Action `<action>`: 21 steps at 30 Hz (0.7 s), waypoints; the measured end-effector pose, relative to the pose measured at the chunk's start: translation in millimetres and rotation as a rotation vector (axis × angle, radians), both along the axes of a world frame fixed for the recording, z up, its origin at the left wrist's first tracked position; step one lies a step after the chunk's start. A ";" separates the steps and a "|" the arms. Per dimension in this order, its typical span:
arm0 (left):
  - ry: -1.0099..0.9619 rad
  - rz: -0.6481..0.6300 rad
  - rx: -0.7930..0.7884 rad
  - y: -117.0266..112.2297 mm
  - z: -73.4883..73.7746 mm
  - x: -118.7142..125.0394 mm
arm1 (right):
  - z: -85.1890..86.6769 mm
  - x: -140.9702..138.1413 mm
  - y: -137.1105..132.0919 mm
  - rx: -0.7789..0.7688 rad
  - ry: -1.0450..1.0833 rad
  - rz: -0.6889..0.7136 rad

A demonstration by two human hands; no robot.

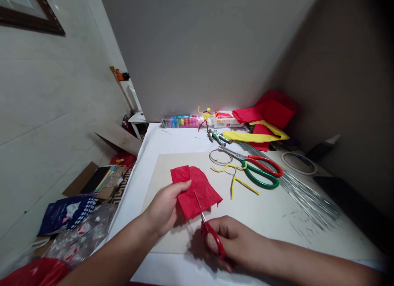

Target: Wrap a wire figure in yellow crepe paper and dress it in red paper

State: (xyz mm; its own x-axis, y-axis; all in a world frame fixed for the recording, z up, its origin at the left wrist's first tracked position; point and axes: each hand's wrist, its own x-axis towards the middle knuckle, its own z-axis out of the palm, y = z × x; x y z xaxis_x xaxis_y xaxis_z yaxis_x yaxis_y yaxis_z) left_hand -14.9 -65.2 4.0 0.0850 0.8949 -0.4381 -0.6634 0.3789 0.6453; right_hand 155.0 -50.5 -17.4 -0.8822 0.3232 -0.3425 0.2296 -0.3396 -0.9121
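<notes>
My left hand (164,208) pinches the left edge of a folded piece of red crepe paper (197,189) and holds it just above a beige card sheet (261,212) on the white table. My right hand (235,243) is closed round the red handles of small scissors (209,224). Their thin blades point up and away and lie against the red paper near its middle.
Larger scissors with red and green handles (261,169) lie beyond, beside yellow paper strips (237,181) and a wire ring (220,156). A bundle of silver wires (304,191) runs along the right. Red and yellow paper (264,121), tape (298,162) and boxes sit at the back. Clutter fills the floor at left.
</notes>
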 end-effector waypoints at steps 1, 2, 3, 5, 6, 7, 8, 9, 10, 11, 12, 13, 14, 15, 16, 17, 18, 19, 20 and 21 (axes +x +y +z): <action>-0.002 -0.003 -0.002 0.0 0.0 0.0 | -0.2 -0.3 0.1 -0.001 0.008 -0.002; -0.004 -0.005 -0.003 0.1 0.0 0.0 | -0.5 -0.6 0.2 -0.005 0.015 -0.003; -0.006 -0.006 -0.004 0.2 -0.2 -0.2 | -1.0 -0.7 0.4 -0.008 0.017 -0.003; -0.006 -0.009 0.000 0.1 -1.0 -0.5 | -2.6 -0.6 0.8 -0.008 0.016 -0.001; -0.004 -0.010 0.006 -0.1 -1.4 -0.6 | -3.7 -0.2 1.0 -0.005 0.016 -0.001; -0.001 -0.014 0.013 -0.2 -1.9 -0.7 | -4.9 0.3 1.2 -0.005 0.020 -0.003; 0.002 -0.018 0.021 -0.3 -2.3 -0.7 | -6.2 0.8 1.3 -0.005 0.026 -0.005; 0.005 -0.022 0.025 -0.4 -2.6 -0.6 | -7.3 1.4 1.4 -0.006 0.035 -0.008; 0.008 -0.022 0.025 -0.3 -2.8 -0.4 | -8.1 1.9 1.4 -0.010 0.040 -0.013; 0.012 -0.020 0.021 -0.2 -3.0 -0.3 | -8.6 2.3 1.4 -0.015 0.040 -0.013; 0.014 -0.020 0.018 0.0 -3.1 -0.2 | -8.6 2.5 1.5 -0.019 0.036 -0.013; 0.017 -0.019 0.015 0.3 -3.3 -0.2 | -8.3 2.6 1.6 -0.022 0.031 -0.013; 0.018 -0.017 0.013 0.6 -3.5 -0.3 | -7.6 2.5 1.7 -0.023 0.030 -0.012; 0.017 -0.020 0.014 0.9 -3.8 -0.5 | -6.8 2.2 1.8 -0.022 0.030 -0.011; 0.014 -0.022 0.016 1.1 -4.1 -0.7 | -6.0 2.0 2.0 -0.019 0.034 -0.009; 0.013 -0.024 0.018 1.2 -4.4 -0.8 | -5.2 1.7 2.1 -0.015 0.040 -0.008; 0.012 -0.023 0.016 1.2 -4.7 -1.0 | -4.7 1.5 2.1 -0.012 0.044 -0.008; 0.014 -0.020 0.014 1.0 -4.8 -1.0 | -4.4 1.3 2.1 -0.012 0.045 -0.007; 0.017 -0.015 0.011 0.8 -4.9 -1.0 | -4.5 1.3 2.1 -0.015 0.042 -0.009; 0.018 -0.011 0.008 0.5 -4.9 -0.9 | -4.9 1.3 1.9 -0.020 0.038 -0.013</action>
State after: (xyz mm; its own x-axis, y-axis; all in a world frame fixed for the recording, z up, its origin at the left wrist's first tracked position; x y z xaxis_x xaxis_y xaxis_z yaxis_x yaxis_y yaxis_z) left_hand -15.7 -64.7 -0.9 0.0871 0.8976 -0.4321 -0.6478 0.3806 0.6599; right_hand 156.3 -48.5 -22.3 -0.8905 0.3282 -0.3151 0.1900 -0.3611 -0.9130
